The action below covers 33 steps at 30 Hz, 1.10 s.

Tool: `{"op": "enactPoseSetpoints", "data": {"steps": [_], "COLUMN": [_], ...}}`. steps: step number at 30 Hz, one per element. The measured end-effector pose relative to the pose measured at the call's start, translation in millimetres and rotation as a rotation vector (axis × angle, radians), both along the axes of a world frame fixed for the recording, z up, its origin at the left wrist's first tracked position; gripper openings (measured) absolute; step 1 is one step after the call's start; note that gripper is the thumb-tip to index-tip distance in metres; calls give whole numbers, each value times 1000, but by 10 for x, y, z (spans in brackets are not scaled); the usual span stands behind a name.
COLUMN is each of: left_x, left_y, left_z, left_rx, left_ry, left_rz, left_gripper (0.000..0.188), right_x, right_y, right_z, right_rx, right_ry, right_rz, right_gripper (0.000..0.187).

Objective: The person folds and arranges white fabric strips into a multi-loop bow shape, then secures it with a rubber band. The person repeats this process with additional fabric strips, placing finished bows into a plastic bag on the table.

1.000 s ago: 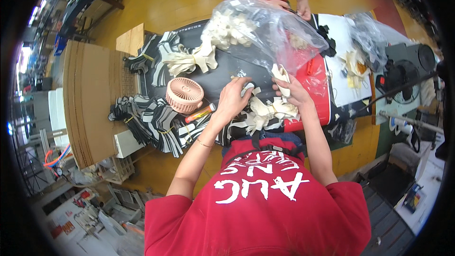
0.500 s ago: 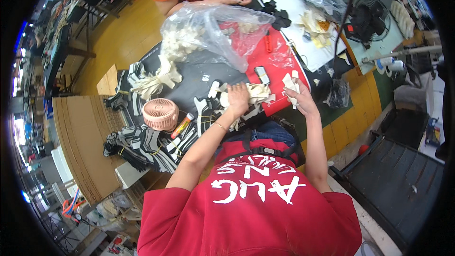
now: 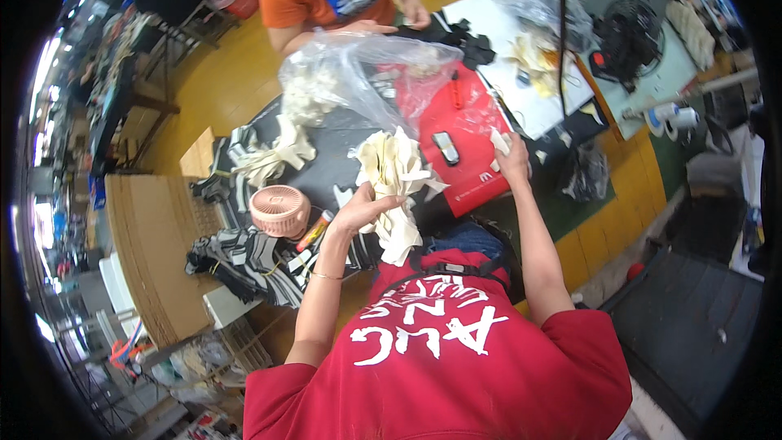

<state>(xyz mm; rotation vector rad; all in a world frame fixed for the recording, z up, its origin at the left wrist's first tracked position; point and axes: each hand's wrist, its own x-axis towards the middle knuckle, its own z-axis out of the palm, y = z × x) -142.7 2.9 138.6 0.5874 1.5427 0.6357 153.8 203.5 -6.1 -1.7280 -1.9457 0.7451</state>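
Note:
A thick bundle of cream fabric strips point(image 3: 395, 165) is raised over the front of the dark table point(image 3: 334, 134), with my left hand point(image 3: 365, 210) closed round its middle. Its loose ends fan out above the hand and hang below it. At the right edge of the red sheet point(image 3: 481, 179), my right hand point(image 3: 515, 161) pinches a few small cream fabric pieces point(image 3: 499, 142). Between my hands a small grey and black object point(image 3: 445, 148) lies on the red sheet. More cream strips point(image 3: 285, 149) lie in a heap to the left.
A pink fan point(image 3: 279, 210), a yellow-orange tube point(image 3: 314, 231) and black-and-white striped bundles point(image 3: 252, 261) sit at the left. A clear plastic bag point(image 3: 366, 61) of cream pieces lies farther back. Across the table stands a person in orange point(image 3: 297, 0). Cardboard point(image 3: 151, 253) stands far left.
My left hand has lifted the cream bundle off the table and moved a little left and nearer. My right hand stays near the red sheet's edge, still pinching its cream pieces.

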Motion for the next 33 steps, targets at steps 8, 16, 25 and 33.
{"op": "enactPoseSetpoints", "data": {"steps": [8,16,25,33], "left_x": [-60,-70,181,49], "left_y": [-275,-360,-309,-401], "left_z": [-27,251,329,241], "left_rx": [374,419,542,576], "left_ry": [-672,-897,-1243,-1221], "left_rz": [301,587,673,614], "left_gripper": [61,66,86,86], "right_x": [6,277,-170,-492], "right_y": [114,-59,-185,-158], "right_z": [44,398,187,494], "right_rx": [-176,-798,-528,250], "right_ry": [193,976,630,-420], "right_rz": [-17,-136,-33,98], "right_gripper": [47,40,50,79]}}
